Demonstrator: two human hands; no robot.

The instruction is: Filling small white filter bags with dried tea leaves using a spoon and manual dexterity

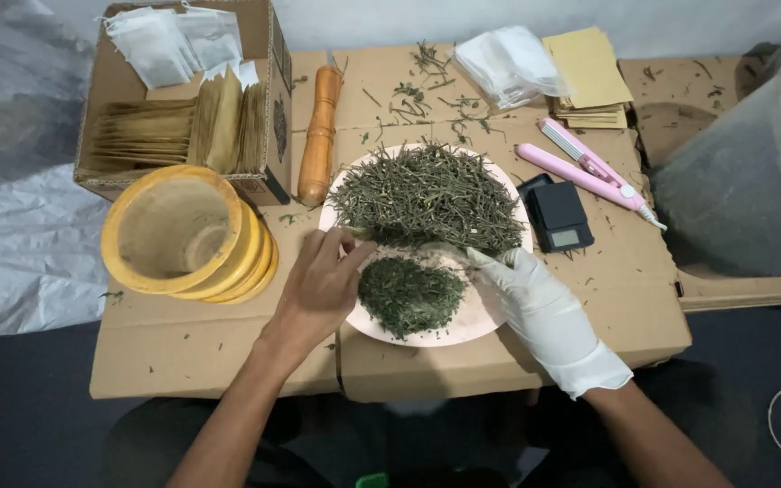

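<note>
Far left: crumpled plastic sheet on the floor. Open cardboard box at back left holds brown paper sachets, white filter bags on top. In front of it, stack of yellow-rimmed sieves lying tilted on the cardboard worktop. Orange wooden handle lies beside the box, long axis running front to back.

Centre: pale pink plate with a large heap of dried green stems at the back half and a smaller, finer dark pile at the front. Bare left hand rests on the plate's left rim, fingers loosely curled, tips touching the near-left edge of the big heap; not clearly gripping anything. Gloved right hand comes in from the right, fingers pinched at the heap's front edge; can't tell if a stem is caught. Fine pile lies between both hands, just beside each; the big heap is directly beyond the fingertips.

Right: black pocket scale touching the plate rim, pink heat-sealing tongs angled behind it, clear bag, tan envelopes, grey tub far right.
</note>
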